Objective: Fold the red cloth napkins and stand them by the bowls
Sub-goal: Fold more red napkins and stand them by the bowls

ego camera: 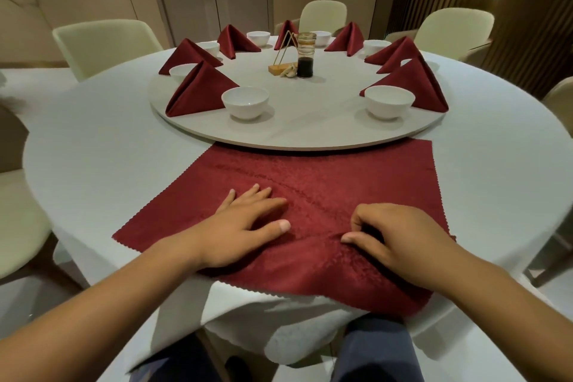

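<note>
L hand (245,226) flat, fingers straight, pressing on the open red napkin (341,174). R hand (393,236) curled, pinching up a ridge of it. Napkin spread at near side of table (102,164), far edge touching turntable (310,136) rim. Farther on turntable, folded napkins (198,93) stand beside white bowls (245,101).

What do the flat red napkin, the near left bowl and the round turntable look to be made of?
Red napkin: woven cloth with a patterned sheen; zigzag-cut edges, bunching where the right hand pinches it. Bowl: glossy white, likely ceramic, though hard plastic is possible. Turntable: matte pale grey with faint streaks, stone or laminate; cannot tell which.
</note>
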{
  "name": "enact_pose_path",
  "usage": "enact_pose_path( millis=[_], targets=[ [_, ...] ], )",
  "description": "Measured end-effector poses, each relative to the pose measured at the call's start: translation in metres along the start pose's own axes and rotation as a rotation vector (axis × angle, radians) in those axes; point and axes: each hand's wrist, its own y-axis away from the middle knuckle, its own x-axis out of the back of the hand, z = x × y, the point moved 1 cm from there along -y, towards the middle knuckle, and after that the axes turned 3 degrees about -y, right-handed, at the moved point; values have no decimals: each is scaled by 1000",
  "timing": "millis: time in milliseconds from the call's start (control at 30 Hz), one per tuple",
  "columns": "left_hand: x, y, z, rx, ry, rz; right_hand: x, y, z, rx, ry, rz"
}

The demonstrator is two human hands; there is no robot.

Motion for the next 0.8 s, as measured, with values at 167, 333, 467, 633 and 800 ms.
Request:
enact_pose_path(
  millis=[167, 333, 467, 633, 800],
  targets=[
    [10, 18, 41, -210, 35, 2, -1, -4, -34, -26, -49, 67],
    [22, 35, 47, -162, 152, -131, 20, 0, -63, -130, -457, -277],
    [38, 40, 37, -153, 372, -272, 40, 5, -55, -201, -682, -444],
    [53, 17, 17, -69, 439, -284, 43, -20, -30, -240, -839, -355],
    [59, -25, -9, 107, 341, 40, 29, -61, 9, -389, -605, -188]
  ],
)
